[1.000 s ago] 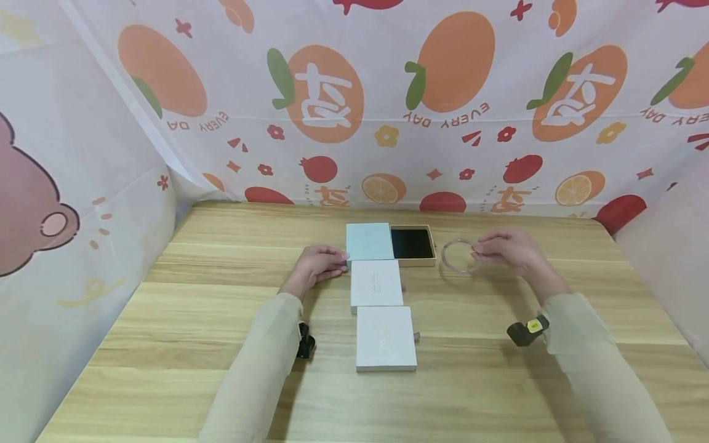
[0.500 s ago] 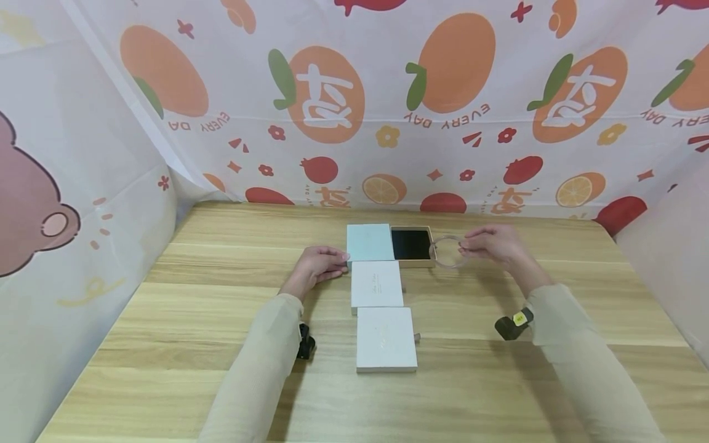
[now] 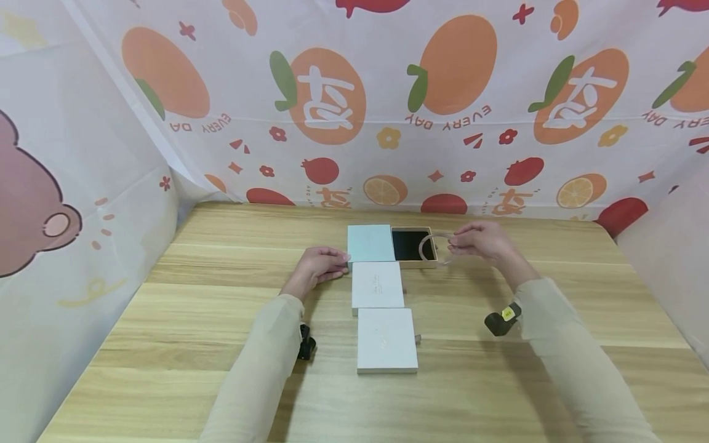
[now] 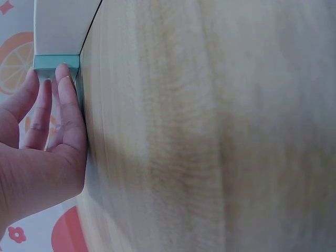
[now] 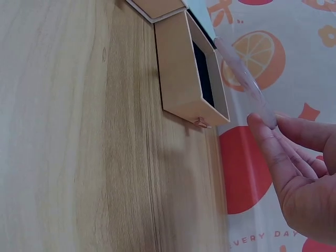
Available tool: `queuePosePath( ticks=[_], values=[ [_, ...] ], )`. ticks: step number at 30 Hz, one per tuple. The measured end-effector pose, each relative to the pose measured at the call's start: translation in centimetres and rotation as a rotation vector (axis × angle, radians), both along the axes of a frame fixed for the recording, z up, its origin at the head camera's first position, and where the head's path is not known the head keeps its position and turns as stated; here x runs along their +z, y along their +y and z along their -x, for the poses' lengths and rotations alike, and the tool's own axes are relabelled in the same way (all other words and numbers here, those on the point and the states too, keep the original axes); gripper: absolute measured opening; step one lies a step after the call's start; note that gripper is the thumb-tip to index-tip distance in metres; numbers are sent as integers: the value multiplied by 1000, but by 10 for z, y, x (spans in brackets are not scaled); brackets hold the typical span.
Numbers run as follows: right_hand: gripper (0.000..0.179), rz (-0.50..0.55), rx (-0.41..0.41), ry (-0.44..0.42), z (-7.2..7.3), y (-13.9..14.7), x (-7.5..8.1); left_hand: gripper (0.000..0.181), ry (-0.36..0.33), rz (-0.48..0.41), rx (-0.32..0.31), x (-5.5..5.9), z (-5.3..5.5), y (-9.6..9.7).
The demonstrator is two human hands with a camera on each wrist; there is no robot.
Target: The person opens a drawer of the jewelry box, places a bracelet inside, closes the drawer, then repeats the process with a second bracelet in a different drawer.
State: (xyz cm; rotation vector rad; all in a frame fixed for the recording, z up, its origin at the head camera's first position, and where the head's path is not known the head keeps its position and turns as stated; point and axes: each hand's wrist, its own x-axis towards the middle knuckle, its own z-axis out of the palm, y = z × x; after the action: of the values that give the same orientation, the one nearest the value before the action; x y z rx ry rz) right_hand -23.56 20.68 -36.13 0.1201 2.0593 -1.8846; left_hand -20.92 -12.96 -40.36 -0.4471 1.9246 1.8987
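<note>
In the head view my right hand (image 3: 482,241) pinches a pale translucent bangle (image 3: 423,247) between thumb and fingertips. Its far side overlaps the open drawer (image 3: 425,264), which has a dark lining and pulls out of a light blue box (image 3: 370,242). From the right wrist, the bangle (image 5: 244,76) is tilted and raised above the drawer's rim (image 5: 178,63). My left hand (image 3: 318,269) holds the left end of the light blue box, thumb at its top edge. In the left wrist view the fingertips (image 4: 63,69) meet the box's turquoise end (image 4: 56,62).
Two white boxes, one (image 3: 378,285) directly in front of the blue one and another (image 3: 386,340) nearer me, lie in a column, each with a small tab on its right side. Fruit-printed cloth (image 3: 388,111) hangs behind the wooden table (image 3: 183,344).
My right hand has moved left with the bangle, from right of the drawer to partly over it. The left hand and the boxes stay where they were.
</note>
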Motion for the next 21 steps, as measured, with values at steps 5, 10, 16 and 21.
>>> queuePosePath(
  ticks=[5,10,16,21],
  values=[
    [36,-5,4,6,3,-4,1,22,0,3,-2,0,0,0],
    [32,-5,-10,16,5,-11,3,22,0,11,-6,0,1,0],
    [29,-44,-26,19,8,-20,0,22,1,11,-6,0,0,0],
    [33,-72,-41,17,10,-26,-6,23,2,12,-3,1,0,1]
  ],
)
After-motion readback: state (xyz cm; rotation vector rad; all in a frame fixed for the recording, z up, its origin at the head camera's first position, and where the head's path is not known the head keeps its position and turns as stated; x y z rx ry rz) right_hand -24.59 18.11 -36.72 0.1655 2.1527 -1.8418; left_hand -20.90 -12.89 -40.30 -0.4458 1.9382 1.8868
